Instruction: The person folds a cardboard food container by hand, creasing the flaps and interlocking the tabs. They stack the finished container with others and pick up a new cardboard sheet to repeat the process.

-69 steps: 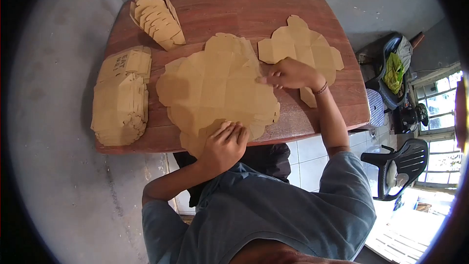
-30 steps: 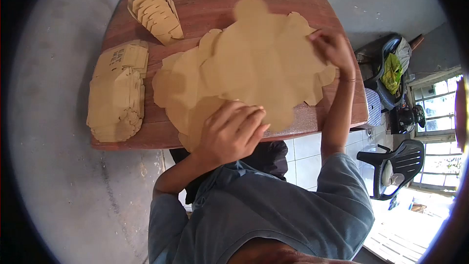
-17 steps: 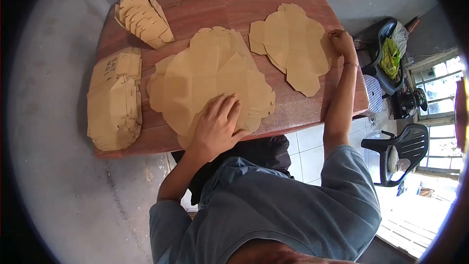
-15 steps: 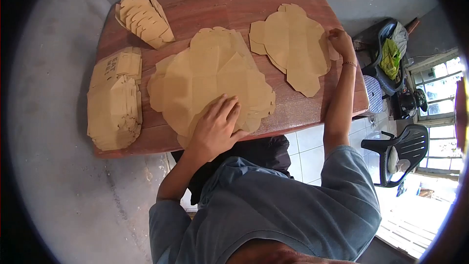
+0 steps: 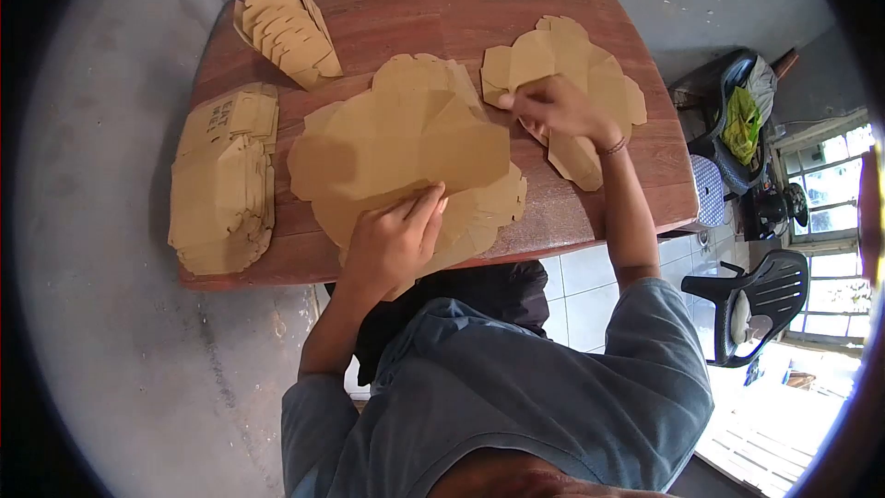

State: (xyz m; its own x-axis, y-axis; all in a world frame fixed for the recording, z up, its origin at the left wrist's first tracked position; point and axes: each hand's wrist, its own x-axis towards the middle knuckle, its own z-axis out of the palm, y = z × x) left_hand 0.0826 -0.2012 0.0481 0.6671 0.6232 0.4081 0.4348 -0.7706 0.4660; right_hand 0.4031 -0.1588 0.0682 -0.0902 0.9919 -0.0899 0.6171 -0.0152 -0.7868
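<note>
In the middle of the table, a stack of unfolded brown cardboard box blanks (image 5: pixel 396 152) lies spread out. The near flap of the top blank is folded up, and my left hand (image 5: pixel 392 244) is closed on its near edge, fingers pressed together. My right hand (image 5: pixel 558 111) is over the smaller pile of cardboard blanks (image 5: pixel 590 69) on the right, partly covering it. Its fingers are bent in a pinch by that pile's left flap; whether they grip anything is hidden.
Folded boxes with printed lettering (image 5: pixel 221 180) are piled at the left edge of the wooden table (image 5: pixel 406 0). Nested cardboard pieces (image 5: pixel 290 28) stand at the back left. Dark chairs (image 5: pixel 761 300), a stool (image 5: pixel 707 189) and a yellow-green bag (image 5: pixel 742 124) are to the right.
My right hand has moved left from the right edge of the right-hand pile to its left flap. My left hand has gone from lying flat to gripping the top blank's near flap, now folded up.
</note>
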